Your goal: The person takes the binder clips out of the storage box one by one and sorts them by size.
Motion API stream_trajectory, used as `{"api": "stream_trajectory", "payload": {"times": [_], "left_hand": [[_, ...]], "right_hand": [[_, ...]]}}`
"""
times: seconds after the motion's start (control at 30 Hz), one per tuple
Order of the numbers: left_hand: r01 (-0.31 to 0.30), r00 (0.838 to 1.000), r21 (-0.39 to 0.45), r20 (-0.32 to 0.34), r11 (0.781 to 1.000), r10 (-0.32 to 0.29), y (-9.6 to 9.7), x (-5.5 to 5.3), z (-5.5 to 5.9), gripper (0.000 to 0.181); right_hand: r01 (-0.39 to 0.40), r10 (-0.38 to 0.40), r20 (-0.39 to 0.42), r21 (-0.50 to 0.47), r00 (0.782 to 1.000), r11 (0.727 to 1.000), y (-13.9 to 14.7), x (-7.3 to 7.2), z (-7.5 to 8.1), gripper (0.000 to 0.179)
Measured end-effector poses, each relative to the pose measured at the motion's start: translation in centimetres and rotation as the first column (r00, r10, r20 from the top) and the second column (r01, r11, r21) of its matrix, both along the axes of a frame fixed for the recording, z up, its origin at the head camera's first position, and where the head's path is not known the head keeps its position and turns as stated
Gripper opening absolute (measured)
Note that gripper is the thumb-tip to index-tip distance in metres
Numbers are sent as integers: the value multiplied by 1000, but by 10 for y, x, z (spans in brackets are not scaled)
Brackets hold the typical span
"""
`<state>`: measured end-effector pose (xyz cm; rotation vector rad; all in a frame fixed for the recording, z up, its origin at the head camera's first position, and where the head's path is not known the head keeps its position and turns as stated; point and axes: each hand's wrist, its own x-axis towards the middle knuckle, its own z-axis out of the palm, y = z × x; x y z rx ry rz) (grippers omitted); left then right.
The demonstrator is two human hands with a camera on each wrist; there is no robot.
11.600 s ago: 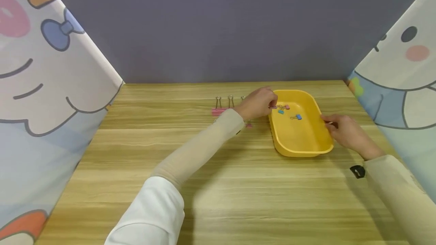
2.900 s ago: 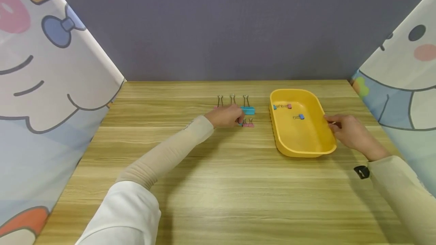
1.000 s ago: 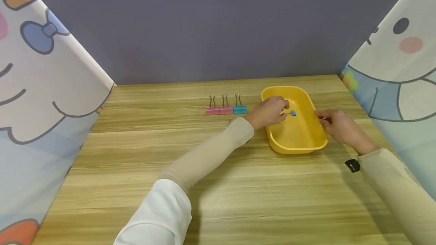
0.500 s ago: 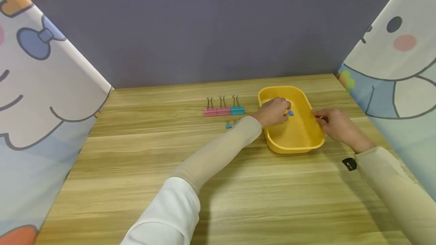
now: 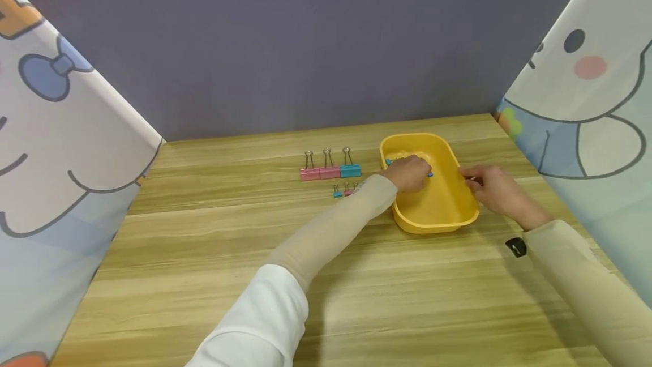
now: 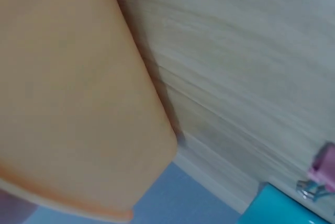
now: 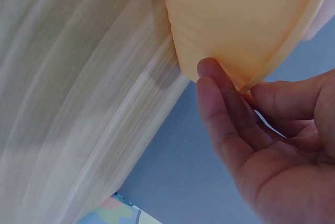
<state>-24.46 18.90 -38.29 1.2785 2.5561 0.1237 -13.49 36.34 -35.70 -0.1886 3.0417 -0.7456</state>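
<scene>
My left hand (image 5: pixel 407 173) reaches down into a yellow tray (image 5: pixel 437 211), fingers bent over a small blue binder clip (image 5: pixel 430 174). Only a bit of that clip shows beside the fingertips, so whether they pinch it is hidden. A small teal binder clip (image 5: pixel 389 161) lies by the tray's left wall; the left hand covers the area beside it. On the right, my right hand (image 5: pixel 491 188) holds the tray's rim. In the right wrist view, thumb and fingers of the right hand (image 7: pixel 277 145) pinch the tray edge (image 7: pixel 285 51). The left wrist view shows the tray's outer wall (image 6: pixel 78 88).
Left of the tray, two large pink binder clips (image 5: pixel 320 173) and a large teal one (image 5: pixel 350 170) stand in a row. Before them is a row of small clips, teal (image 5: pixel 337 194) and pink (image 5: pixel 348 192), partly behind the left sleeve. A grey panel (image 5: pixel 326 44) rises behind.
The left hand was at the small-clip row 2.9 s ago. It has since moved right into the tray and down over the blue clip. The right hand stays on the rim; the head view has shifted.
</scene>
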Motion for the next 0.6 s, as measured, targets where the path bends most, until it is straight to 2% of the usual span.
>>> {"api": "stream_trajectory", "payload": {"times": [0.1,0.23,0.33,0.43,0.6], "left_hand": [[-1,999,-45,-41,999,0,3,1,-2,31],[37,992,-131,-111,991,-52,5,1,-4,34],[57,986,-163,-143,985,-81,5,2,-4,36],[59,986,-160,-146,985,-83,4,2,-3,36],[52,994,-116,-92,992,-63,5,2,-1,27]], "right_hand": [[5,-5,9,-1,1000,1000,-1,1,1,32],[-6,6,-4,6,1000,1000,-2,0,1,31],[-16,16,-26,11,1000,1000,-2,0,2,30],[-14,14,-23,12,1000,1000,-2,0,2,30],[-2,2,4,11,1000,1000,-1,0,2,32]]}}
